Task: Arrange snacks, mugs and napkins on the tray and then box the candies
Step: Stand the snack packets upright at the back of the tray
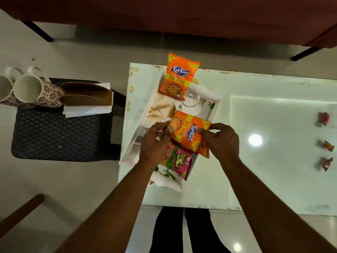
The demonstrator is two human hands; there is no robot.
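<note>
A white tray [215, 105] lies slanted on the glossy white table [273, 179]. An orange Kurkure packet [179, 75] leans over the tray's far end. A second orange Kurkure packet [188, 133] lies across the tray's middle; my left hand [155, 141] pinches its left end and my right hand [221, 140] grips its right end. Under it, towards me, lies a pink snack packet [177, 162]. Two floral mugs [38, 90] and a stack of white napkins [87, 109] in a brown holder sit on a dark stool at left. Three wrapped candies [323, 118] lie at the table's right.
A white lidded dish [191, 103] sits in the tray between the orange packets. The dark patterned stool [54, 136] stands left of the table. A dark red sofa [182, 15] runs along the far side. A brown wooden bar [20, 214] shows at lower left.
</note>
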